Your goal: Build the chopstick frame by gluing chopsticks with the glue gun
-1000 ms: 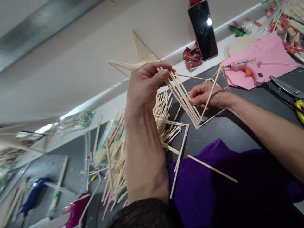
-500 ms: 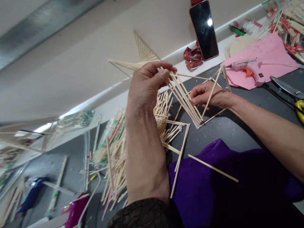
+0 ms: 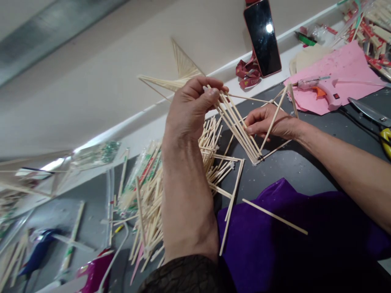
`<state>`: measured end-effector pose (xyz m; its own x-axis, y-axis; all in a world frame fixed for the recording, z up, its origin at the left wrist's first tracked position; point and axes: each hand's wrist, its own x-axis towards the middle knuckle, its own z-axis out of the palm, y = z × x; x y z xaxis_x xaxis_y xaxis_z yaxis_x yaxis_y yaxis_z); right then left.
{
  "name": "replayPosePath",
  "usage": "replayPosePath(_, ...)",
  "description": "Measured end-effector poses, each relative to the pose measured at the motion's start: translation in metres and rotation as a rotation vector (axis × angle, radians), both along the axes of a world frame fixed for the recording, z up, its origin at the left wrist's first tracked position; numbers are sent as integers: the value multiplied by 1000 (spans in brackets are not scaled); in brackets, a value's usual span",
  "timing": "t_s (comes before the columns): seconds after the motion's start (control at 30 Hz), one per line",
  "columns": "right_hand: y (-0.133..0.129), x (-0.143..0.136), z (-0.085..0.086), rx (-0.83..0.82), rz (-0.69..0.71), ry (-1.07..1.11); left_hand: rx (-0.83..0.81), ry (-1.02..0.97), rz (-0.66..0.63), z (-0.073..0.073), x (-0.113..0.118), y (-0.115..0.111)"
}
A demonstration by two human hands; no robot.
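My left hand (image 3: 192, 101) is closed, thumb and fingers pinching the upper ends of several thin wooden sticks (image 3: 236, 128) set side by side. These sticks belong to a star-like frame of joined sticks, with whitish glue at the lower corner. My right hand (image 3: 265, 120) reaches in behind a slanting stick of the frame (image 3: 273, 116), its thumb and fingertips closed on the outermost stick of the row. A finished-looking pointed stick piece (image 3: 186, 67) rises behind my left hand. Part of the frame is hidden by my hands.
Loose sticks (image 3: 152, 207) lie heaped left of my forearm. A single stick (image 3: 275, 216) rests on purple cloth (image 3: 259, 236). On the right are a glue gun (image 3: 324, 89) on pink paper (image 3: 342, 65) and scissors (image 3: 371, 114). A phone (image 3: 262, 38) leans against the wall.
Almost nothing differs. Both hands keep their grip on the sticks, and the view has shifted very slightly.
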<state>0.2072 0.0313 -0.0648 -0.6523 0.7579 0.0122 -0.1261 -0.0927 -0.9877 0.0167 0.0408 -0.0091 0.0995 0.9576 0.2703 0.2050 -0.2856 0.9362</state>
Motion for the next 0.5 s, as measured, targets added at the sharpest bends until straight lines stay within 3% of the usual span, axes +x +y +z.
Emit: replayPosePath(0.5, 0, -1, 0, -58, -13, 13, 6, 0, 10, 2, 3, -1)
